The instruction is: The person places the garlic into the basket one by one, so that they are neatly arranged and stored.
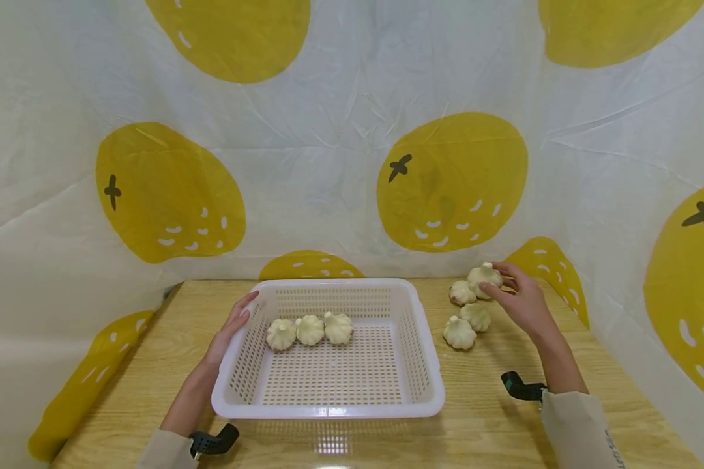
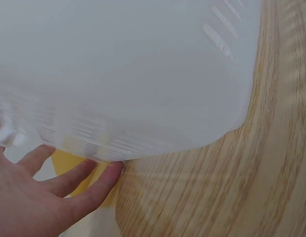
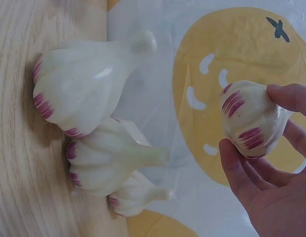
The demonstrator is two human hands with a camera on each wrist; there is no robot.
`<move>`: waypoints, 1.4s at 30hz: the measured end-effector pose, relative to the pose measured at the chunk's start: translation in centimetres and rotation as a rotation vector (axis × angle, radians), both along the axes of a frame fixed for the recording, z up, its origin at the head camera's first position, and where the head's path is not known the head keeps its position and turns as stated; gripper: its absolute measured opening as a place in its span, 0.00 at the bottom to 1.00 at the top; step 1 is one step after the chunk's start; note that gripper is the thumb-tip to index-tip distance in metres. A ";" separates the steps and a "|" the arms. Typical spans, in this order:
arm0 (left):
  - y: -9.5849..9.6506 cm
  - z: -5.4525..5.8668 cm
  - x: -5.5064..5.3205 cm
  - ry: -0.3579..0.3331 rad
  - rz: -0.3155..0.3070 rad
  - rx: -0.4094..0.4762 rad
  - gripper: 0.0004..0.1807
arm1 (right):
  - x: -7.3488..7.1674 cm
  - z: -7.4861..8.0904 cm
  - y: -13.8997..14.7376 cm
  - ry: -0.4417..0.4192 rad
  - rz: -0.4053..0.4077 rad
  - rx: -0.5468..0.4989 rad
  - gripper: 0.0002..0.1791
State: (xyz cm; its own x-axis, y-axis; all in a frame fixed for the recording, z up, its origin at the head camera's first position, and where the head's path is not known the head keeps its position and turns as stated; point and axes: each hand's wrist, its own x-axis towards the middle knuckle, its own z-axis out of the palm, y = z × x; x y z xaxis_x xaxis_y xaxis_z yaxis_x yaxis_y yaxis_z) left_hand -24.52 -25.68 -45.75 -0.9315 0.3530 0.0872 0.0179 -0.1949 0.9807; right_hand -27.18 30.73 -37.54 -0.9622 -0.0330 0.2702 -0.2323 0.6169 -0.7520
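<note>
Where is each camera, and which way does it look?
Head: on the person's head, facing forward and down at the white basket and table; left hand, right hand, forearms and sleeves show.
Left wrist: on that wrist, facing the basket's outside; the left hand's fingers and part of its palm show.
Right wrist: on that wrist, facing the held garlic bulb and loose bulbs; the right hand shows.
Head and right wrist views share the held bulb and patterned curtain.
</note>
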 end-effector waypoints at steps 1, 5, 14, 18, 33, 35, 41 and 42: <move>0.0 0.0 0.0 -0.003 0.000 -0.001 0.31 | 0.1 0.1 -0.1 0.001 0.002 0.002 0.35; 0.0 -0.1 0.0 -0.009 -0.004 -0.003 0.31 | 0.2 0.2 -0.3 0.006 0.007 0.007 0.35; -0.3 -0.1 0.1 0.000 -0.010 -0.006 0.31 | 0.4 0.5 -0.9 0.031 0.030 0.016 0.33; -0.3 -0.1 0.2 0.005 -0.003 -0.019 0.31 | 0.6 0.7 -1.1 0.046 0.041 0.007 0.32; -0.1 0.0 0.1 0.003 -0.003 -0.013 0.31 | 0.9 0.9 -2.5 0.038 0.083 0.001 0.31; -0.1 0.0 0.1 0.004 -0.004 -0.018 0.31 | 0.9 1.0 -2.6 0.037 0.091 0.001 0.30; -0.1 0.1 0.0 0.003 -0.005 -0.031 0.31 | 1.1 1.3 -3.1 0.024 0.128 -0.001 0.30; -0.1 0.1 0.0 0.001 -0.004 -0.030 0.31 | 1.1 1.3 -3.2 0.023 0.131 -0.001 0.30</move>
